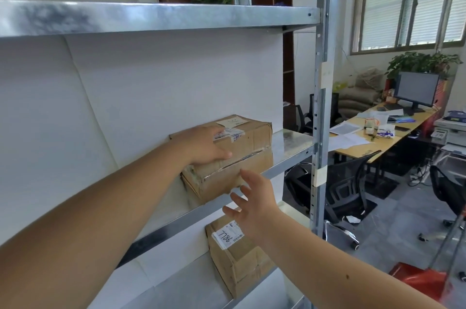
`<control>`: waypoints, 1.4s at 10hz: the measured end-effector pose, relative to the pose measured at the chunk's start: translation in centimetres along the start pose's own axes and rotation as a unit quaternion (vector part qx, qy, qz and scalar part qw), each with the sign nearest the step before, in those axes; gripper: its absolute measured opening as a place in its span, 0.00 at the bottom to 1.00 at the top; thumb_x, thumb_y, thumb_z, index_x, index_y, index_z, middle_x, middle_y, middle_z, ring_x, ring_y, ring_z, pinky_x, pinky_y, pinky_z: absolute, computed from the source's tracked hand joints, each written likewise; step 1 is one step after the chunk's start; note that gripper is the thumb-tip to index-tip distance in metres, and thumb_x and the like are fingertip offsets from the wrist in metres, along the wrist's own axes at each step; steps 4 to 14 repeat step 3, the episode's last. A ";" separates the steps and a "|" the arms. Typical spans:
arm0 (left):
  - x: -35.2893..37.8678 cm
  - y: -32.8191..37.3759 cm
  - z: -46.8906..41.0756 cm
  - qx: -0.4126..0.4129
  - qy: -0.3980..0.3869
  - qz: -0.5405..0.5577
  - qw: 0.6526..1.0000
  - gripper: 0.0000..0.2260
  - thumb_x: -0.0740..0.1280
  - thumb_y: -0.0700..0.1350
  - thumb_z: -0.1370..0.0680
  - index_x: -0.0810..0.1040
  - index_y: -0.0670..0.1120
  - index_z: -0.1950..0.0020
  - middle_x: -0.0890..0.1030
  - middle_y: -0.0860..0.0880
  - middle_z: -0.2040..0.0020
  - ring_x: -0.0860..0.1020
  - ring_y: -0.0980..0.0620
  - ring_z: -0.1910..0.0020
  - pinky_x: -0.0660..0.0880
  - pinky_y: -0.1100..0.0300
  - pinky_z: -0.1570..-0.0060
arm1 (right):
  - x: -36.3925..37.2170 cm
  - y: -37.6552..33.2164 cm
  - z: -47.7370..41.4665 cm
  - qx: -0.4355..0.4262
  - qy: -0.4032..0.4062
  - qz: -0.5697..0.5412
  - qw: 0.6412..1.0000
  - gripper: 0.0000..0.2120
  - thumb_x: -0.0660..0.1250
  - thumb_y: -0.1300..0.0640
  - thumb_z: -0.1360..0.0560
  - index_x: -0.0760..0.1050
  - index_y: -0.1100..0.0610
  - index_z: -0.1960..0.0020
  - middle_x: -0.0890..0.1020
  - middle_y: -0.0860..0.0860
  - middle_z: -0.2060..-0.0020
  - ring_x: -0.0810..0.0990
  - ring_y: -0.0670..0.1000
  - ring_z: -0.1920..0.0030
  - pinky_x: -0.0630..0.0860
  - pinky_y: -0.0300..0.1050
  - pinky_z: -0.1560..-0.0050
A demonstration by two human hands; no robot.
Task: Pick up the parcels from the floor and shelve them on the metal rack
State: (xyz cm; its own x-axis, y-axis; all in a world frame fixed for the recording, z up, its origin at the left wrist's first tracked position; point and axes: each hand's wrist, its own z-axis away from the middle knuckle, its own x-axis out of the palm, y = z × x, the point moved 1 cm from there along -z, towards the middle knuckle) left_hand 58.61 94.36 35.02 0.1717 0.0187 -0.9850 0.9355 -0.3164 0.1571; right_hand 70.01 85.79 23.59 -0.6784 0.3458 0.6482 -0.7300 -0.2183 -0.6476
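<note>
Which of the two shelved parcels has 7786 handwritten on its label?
The lower parcel, below the one the left hand rests on. The upper parcel shows no such number.

This is an office used also for storage: a tabletop point(353, 148) with a monitor point(416, 89), papers, black office chairs point(345, 182), a printer point(451, 129) and a metal rack point(324, 56).
</note>
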 end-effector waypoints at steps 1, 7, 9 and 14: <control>0.6 0.1 1.0 -0.002 0.094 -0.016 0.995 0.39 0.76 0.65 0.25 0.68 0.58 0.17 0.70 0.51 0.18 0.72 0.46 0.22 0.71 0.51 0.29 | -0.1 0.2 -0.2 -0.001 -0.010 0.006 1.000 0.22 0.72 0.55 0.22 0.75 0.53 0.30 0.75 0.54 0.29 0.77 0.59 0.30 0.75 0.68 0.31; 2.5 -0.7 5.0 0.023 0.210 0.044 0.976 0.37 0.73 0.63 0.22 0.65 0.57 0.17 0.70 0.52 0.18 0.71 0.47 0.22 0.71 0.49 0.26 | 0.4 0.3 1.4 0.003 -0.019 -0.003 1.000 0.15 0.72 0.53 0.22 0.76 0.50 0.37 0.71 0.52 0.24 0.72 0.59 0.24 0.72 0.68 0.28; 2.5 -0.7 5.0 0.023 0.210 0.044 0.976 0.37 0.73 0.63 0.22 0.65 0.57 0.17 0.70 0.52 0.18 0.71 0.47 0.22 0.71 0.49 0.26 | 0.4 0.3 1.4 0.003 -0.019 -0.003 1.000 0.15 0.72 0.53 0.22 0.76 0.50 0.37 0.71 0.52 0.24 0.72 0.59 0.24 0.72 0.68 0.28; 2.5 -0.7 5.0 0.023 0.210 0.044 0.976 0.37 0.73 0.63 0.22 0.65 0.57 0.17 0.70 0.52 0.18 0.71 0.47 0.22 0.71 0.49 0.26 | 0.4 0.3 1.4 0.003 -0.019 -0.003 1.000 0.15 0.72 0.53 0.22 0.76 0.50 0.37 0.71 0.52 0.24 0.72 0.59 0.24 0.72 0.68 0.28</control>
